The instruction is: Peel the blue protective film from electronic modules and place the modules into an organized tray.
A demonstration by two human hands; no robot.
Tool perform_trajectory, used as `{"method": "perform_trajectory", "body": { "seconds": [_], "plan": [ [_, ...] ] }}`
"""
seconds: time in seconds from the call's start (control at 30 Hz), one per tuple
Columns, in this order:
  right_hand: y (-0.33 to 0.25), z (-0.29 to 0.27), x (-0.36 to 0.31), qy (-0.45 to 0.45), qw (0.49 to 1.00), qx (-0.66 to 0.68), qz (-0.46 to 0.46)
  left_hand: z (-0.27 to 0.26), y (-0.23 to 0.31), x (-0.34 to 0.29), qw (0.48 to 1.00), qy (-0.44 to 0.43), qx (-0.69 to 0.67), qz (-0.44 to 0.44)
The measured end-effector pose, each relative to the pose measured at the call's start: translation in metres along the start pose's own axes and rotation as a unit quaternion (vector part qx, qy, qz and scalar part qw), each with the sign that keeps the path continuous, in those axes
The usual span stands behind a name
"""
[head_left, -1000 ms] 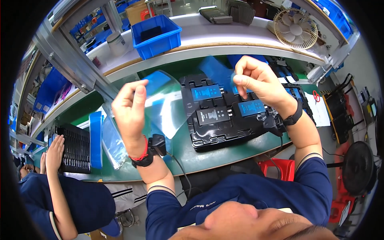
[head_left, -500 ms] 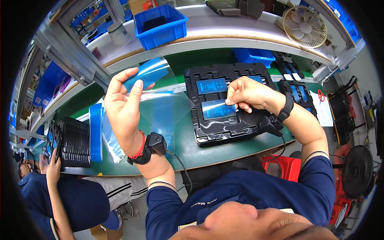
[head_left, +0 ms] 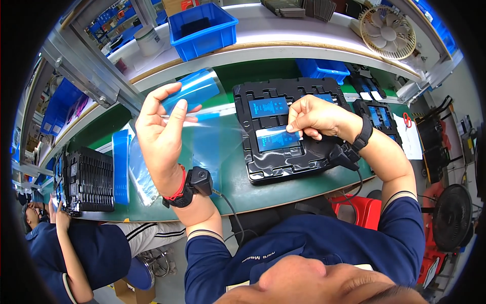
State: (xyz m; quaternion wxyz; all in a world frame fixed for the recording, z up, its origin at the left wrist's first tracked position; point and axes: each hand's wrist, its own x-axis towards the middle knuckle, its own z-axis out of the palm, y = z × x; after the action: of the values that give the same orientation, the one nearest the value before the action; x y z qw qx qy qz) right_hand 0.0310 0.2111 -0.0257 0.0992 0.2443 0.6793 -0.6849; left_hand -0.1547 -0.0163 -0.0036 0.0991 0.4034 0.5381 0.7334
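Note:
My left hand [head_left: 161, 134] is raised at the left, thumb and fingers closed on a clear plastic film sheet [head_left: 201, 87] with a blue strip. To the right, a black moulded tray [head_left: 263, 169] carries several flat blue battery packs. My right hand [head_left: 318, 117] pinches at the upper right corner of the near-left battery pack [head_left: 276, 143], whose top edge shines with a pale glare. Whether the fingertips hold a film or the pack's own edge is hidden. Another blue battery pack [head_left: 268, 107] lies in the pocket just beyond.
More clear film [head_left: 144, 172] and blue sheets [head_left: 121, 167] lie left on the green table [head_left: 238, 195]. Stacked black trays [head_left: 93, 180] stand near a co-worker at far left. Behind are a shelf with a blue bin [head_left: 205, 40] and a fan [head_left: 388, 33]; red scissors [head_left: 407, 120] lie right.
My left hand has shifted slightly right with the film, which now curls more. My right hand stays at the battery pack's corner. The co-worker's arm at far left has lowered.

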Motion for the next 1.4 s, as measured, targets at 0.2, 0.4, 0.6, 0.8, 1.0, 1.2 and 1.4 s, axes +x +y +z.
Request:
{"method": "perform_trajectory", "body": {
  "seconds": [0.2, 0.4, 0.6, 0.8, 1.0, 1.2, 1.4],
  "plan": [
    [0.0, 0.002, 0.0, 0.009, 1.0, -0.019, -0.002, 0.001, 0.0, 0.0, 0.999, -0.021, 0.022, -0.013],
    [-0.003, 0.009, -0.002, 0.045, 0.997, -0.063, 0.005, 0.002, -0.001, 0.001, 1.0, -0.008, 0.01, -0.008],
    [-0.013, 0.023, -0.009, 0.107, 0.958, -0.267, 0.009, 0.002, -0.002, 0.001, 0.999, -0.016, 0.028, -0.016],
    [-0.011, 0.012, -0.005, 0.237, 0.808, -0.451, -0.295, -0.002, -0.016, 0.004, 0.892, 0.164, 0.38, 0.181],
    [-0.005, -0.017, 0.029, 0.2, 0.783, -0.521, -0.276, 0.018, -0.034, 0.014, 0.782, 0.038, 0.563, 0.265],
    [-0.016, -0.003, 0.021, 0.199, 0.769, -0.535, -0.287, 0.043, -0.052, 0.011, 0.82, -0.164, 0.51, 0.203],
    [-0.017, -0.009, 0.027, 0.164, 0.773, -0.55, -0.271, 0.059, -0.071, 0.005, 0.848, -0.205, 0.469, 0.138]
  ]
}}
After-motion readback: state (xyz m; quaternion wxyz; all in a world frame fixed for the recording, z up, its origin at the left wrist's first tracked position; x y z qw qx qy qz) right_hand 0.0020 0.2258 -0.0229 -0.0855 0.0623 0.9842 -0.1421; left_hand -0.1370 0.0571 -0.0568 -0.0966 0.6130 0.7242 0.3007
